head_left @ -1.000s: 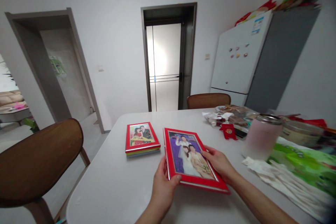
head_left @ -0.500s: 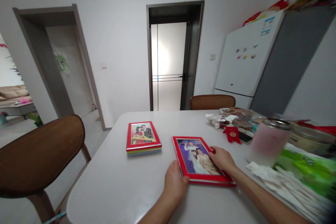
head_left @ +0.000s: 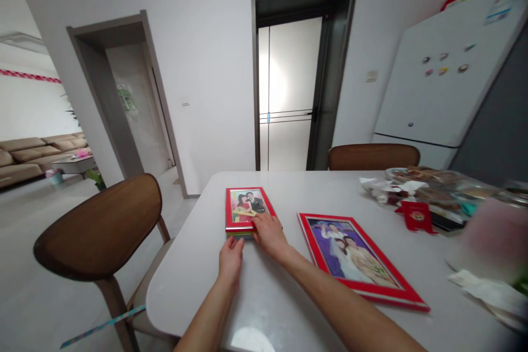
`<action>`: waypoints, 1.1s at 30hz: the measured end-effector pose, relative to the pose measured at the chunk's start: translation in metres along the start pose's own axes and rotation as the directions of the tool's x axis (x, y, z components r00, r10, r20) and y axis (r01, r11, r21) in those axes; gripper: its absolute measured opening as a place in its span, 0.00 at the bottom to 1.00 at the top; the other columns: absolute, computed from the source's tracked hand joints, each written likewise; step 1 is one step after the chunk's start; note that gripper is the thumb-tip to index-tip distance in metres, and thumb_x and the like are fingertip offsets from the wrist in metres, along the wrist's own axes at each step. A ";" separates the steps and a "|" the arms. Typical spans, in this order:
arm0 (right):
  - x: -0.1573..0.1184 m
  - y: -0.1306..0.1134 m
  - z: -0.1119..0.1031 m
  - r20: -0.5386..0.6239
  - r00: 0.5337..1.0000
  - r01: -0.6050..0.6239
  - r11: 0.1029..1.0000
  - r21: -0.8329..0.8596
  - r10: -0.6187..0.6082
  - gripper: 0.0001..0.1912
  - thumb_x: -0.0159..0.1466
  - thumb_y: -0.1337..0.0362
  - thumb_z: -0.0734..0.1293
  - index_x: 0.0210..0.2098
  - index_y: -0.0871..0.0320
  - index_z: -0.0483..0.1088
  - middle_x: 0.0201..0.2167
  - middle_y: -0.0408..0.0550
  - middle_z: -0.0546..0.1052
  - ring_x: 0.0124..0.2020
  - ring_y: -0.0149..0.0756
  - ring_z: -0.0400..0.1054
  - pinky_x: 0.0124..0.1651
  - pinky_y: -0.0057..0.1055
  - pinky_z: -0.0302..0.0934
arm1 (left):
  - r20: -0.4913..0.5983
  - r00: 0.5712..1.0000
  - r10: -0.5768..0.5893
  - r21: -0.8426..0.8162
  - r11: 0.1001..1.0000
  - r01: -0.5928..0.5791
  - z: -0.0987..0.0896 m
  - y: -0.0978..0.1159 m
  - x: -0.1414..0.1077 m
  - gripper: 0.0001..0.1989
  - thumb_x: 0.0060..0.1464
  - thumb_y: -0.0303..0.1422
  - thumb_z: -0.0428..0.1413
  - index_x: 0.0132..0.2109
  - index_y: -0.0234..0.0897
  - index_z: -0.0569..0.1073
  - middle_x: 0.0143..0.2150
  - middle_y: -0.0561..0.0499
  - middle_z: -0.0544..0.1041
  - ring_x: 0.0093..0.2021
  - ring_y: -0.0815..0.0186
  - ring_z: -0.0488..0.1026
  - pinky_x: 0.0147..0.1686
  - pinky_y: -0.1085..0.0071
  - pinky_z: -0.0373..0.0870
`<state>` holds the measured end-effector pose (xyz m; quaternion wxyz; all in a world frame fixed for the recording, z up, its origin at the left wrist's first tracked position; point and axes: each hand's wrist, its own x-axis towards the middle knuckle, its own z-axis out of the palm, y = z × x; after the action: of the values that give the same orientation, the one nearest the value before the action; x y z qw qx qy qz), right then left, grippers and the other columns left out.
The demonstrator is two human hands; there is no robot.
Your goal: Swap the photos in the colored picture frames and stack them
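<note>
1. Lying on the left side of the tabletop (head_left: 185, 280), toward its far end, a red-topped stack (head_left: 243, 203) shows a picture of two people on top and yellow-green edges underneath.
2. The left hand (head_left: 231, 258) is at the stack's near edge, fingers curled close together; whether they pinch that edge, I cannot tell.
3. The right hand (head_left: 271, 235) covers the near right corner, fingers bent onto the top picture; its thumb's hold is unclear.
4. A larger red frame (head_left: 358, 258) lies face up to the right, apart from the stack, the right forearm crossing before its near left part.
5. Farther right are a red packet (head_left: 416, 217) and, nearer, a blurred pink jar (head_left: 487, 236).
</note>
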<state>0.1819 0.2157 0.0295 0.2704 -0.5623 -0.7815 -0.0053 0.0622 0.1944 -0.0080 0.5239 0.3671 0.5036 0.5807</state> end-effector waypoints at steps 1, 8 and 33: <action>-0.002 -0.003 0.000 0.005 1.000 0.011 1.000 0.007 -0.011 0.13 0.52 0.70 0.62 0.38 0.61 0.66 0.43 0.55 0.69 0.46 0.44 0.58 0.48 0.41 0.49 | 0.023 1.000 -0.013 -0.009 1.000 0.013 -0.002 0.001 -0.003 0.13 0.54 0.34 0.49 0.45 0.34 0.65 0.44 0.48 0.69 0.39 0.65 0.69 0.37 0.63 0.68; -0.050 -0.023 -0.025 0.046 0.995 0.081 0.987 0.138 -0.088 0.10 0.51 0.65 0.64 0.34 0.59 0.66 0.47 0.52 0.67 0.49 0.40 0.58 0.50 0.37 0.51 | 0.076 0.986 0.150 -0.172 0.976 -0.136 -0.001 0.009 -0.040 0.17 0.48 0.38 0.53 0.44 0.32 0.68 0.41 0.46 0.74 0.43 0.62 0.70 0.41 0.70 0.66; -0.142 -0.002 -0.052 0.352 0.792 -0.547 0.324 0.772 0.499 0.38 0.47 0.62 0.64 0.56 0.62 0.51 0.41 0.54 0.73 0.38 0.41 0.69 0.41 0.36 0.62 | 0.739 0.601 0.305 0.561 0.215 -0.799 -0.043 0.010 -0.123 0.24 0.46 0.31 0.51 0.52 0.30 0.62 0.51 0.38 0.67 0.51 0.58 0.64 0.48 0.64 0.64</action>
<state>0.2330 0.0740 0.0137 0.4744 -0.5779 -0.4639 0.4752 0.0414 0.0660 0.0050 0.1098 0.8657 0.3992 0.2815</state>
